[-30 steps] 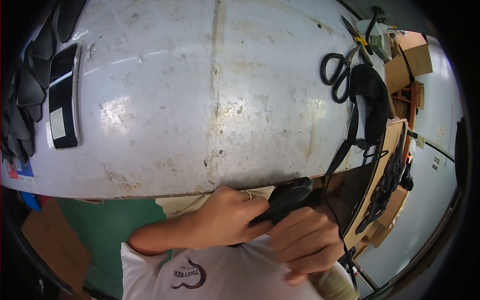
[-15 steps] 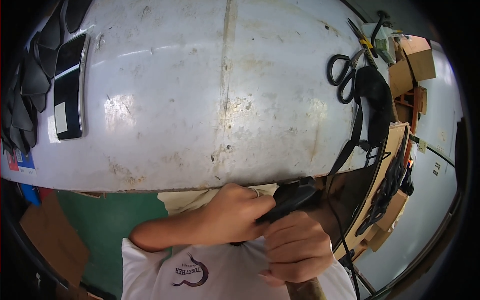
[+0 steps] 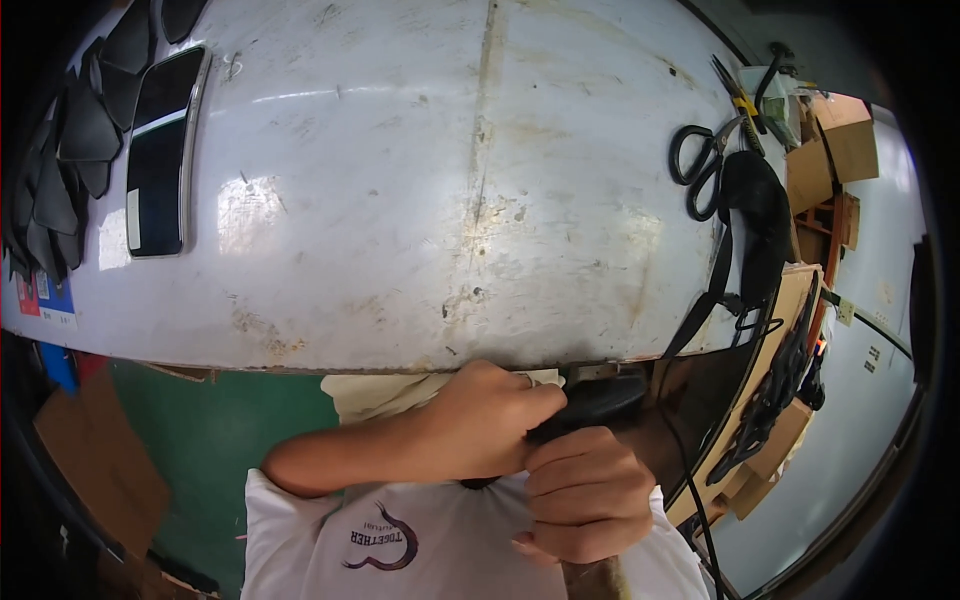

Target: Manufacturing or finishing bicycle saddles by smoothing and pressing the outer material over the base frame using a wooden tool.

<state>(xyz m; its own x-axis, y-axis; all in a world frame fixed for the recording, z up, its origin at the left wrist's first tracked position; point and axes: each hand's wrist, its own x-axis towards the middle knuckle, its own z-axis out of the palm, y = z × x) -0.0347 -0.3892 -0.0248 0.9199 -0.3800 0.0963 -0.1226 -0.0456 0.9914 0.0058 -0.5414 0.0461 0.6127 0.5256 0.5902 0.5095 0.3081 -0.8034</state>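
Both my hands meet just below the near edge of the white worktable (image 3: 420, 200). My left hand (image 3: 487, 422) is closed over the near end of a black leather piece (image 3: 598, 397), a ring showing on one finger. My right hand (image 3: 582, 492) is curled in a fist under the same piece and grips it from below. The piece pokes out to the right between my hands, close to the table edge. Most of it is hidden by my fingers.
Black scissors (image 3: 703, 160) and a black strap (image 3: 742, 235) lie at the table's right side, with pliers (image 3: 737, 96) behind. A dark rectangular panel (image 3: 158, 160) and a stack of black cut pieces (image 3: 55, 175) sit at the left. Cardboard boxes (image 3: 845, 140) stand at the right.
My hands have shifted slightly up toward the table edge with the black piece still held; my right fist has closed in tighter under it.
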